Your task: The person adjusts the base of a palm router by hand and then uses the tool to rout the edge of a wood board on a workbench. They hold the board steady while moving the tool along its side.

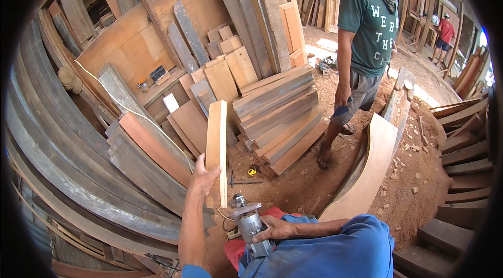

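My left hand grips a short wooden board near its lower end and holds it upright. The board is light brown with a paler edge. In my right hand is a router, a silver, cylindrical power tool, resting at my lap with its flat base and bit end pointing up. The fingers wrap round its body. A small gap separates the board's lower end from the router's base. Some of the right fingers are hidden behind the tool.
A stack of planks stands ahead, with a yellow tape measure on the dusty ground nearby. A curved board leans at right. Another person stands beyond it. A pale cord runs along the left boards.
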Motion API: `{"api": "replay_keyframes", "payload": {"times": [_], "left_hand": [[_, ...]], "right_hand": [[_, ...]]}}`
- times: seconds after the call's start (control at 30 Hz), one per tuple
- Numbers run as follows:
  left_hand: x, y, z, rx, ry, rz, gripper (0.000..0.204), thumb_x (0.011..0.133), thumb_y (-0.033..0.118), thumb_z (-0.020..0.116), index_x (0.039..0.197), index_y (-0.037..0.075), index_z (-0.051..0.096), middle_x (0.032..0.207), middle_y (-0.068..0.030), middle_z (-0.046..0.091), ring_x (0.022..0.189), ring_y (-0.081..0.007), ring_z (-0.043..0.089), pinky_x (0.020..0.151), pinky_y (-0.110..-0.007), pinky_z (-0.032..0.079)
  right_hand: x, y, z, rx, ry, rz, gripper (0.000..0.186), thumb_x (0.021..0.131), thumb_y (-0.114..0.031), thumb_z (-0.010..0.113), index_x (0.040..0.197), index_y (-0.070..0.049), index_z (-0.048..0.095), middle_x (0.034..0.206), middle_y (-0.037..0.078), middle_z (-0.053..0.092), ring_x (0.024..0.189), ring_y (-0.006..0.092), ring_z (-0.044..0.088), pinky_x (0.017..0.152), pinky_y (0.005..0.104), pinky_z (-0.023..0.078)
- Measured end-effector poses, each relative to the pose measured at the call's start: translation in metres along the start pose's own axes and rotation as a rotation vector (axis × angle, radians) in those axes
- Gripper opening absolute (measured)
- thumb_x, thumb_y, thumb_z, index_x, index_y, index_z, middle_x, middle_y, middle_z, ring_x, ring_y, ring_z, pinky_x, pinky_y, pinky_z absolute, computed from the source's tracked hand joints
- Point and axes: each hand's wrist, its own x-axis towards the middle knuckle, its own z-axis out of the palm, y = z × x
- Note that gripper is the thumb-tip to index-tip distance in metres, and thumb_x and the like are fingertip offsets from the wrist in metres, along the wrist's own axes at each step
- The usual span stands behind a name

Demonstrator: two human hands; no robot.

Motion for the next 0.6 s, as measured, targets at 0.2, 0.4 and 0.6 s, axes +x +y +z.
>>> {"api": "replay_keyframes", "payload": {"times": [0.2,0.4,0.6], "left_hand": [[-0.042,0.013,-0.009,-0.250,-0.051,0.060,0.079,0.086,0.016,0.079,0.150,0.002,0.035,0.112,-0.0083,0.061,0.103,-0.0148,0.062,0.086,-0.032,0.057],[-0.107,0.027,-0.028,-0.329,-0.196,0.059,0.084,0.080,0.037,0.082,0.142,-0.001,0.040,0.115,-0.0243,0.065,0.073,-0.0198,0.071,0.062,-0.027,0.060],[-0.120,0.036,-0.012,-0.382,-0.243,0.053,0.090,0.078,0.038,0.081,0.145,-0.003,0.038,0.138,-0.0368,0.055,0.079,-0.0256,0.074,0.063,-0.028,0.061]], "right_hand": [[0.007,-0.006,-0.013,-0.241,0.256,-0.224,0.065,0.082,-0.018,0.088,0.136,-0.001,0.056,0.119,0.006,0.066,0.115,0.0174,0.060,0.102,0.0379,0.049],[0.016,-0.022,-0.030,-0.068,0.288,-0.215,0.060,0.082,-0.018,0.087,0.130,0.001,0.056,0.114,0.009,0.069,0.105,0.0180,0.066,0.096,0.0358,0.053],[0.021,-0.026,-0.030,-0.063,0.347,-0.268,0.050,0.081,-0.020,0.087,0.119,0.001,0.063,0.106,0.006,0.070,0.096,0.0146,0.067,0.087,0.0319,0.054]]}}
